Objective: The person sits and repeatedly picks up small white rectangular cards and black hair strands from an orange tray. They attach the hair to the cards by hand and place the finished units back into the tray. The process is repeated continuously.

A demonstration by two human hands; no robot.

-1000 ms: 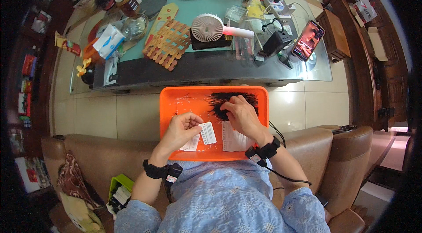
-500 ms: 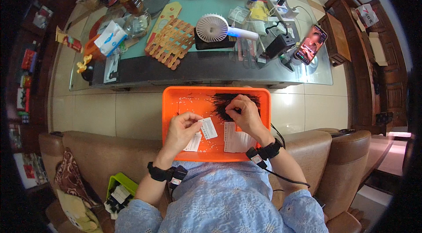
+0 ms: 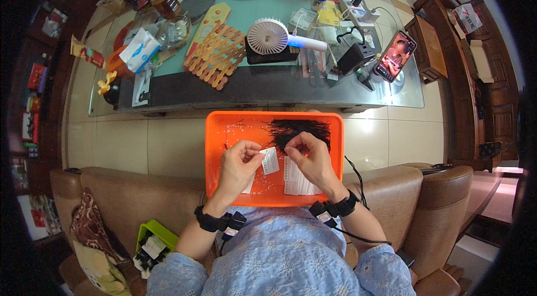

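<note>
An orange tray (image 3: 274,114) rests in front of me at my lap. Between the thumb and fingers of my left hand (image 3: 238,167) is a white printed paper tag (image 3: 270,162). Part of another white tag (image 3: 249,186) shows beneath that hand. My right hand (image 3: 314,166) is pinched close beside the held tag, and anything thin between its fingertips is too small to make out. Just beyond it lies a bundle of thin black strands (image 3: 299,130). A pile of white tags (image 3: 296,183) sits partly under my right hand.
Small white bits (image 3: 238,129) are scattered in the tray. Beyond it stands a glass-topped table (image 3: 179,86) with a handheld fan (image 3: 268,36), a wooden lattice mat (image 3: 215,58), a lit phone (image 3: 396,57) and jars. Cables run from my wrist straps (image 3: 342,204). A green bin (image 3: 155,240) stands lower left.
My right hand has drawn back from the black strands toward the tag. The left hand has shifted slightly right with the tag, which now stands more upright.
</note>
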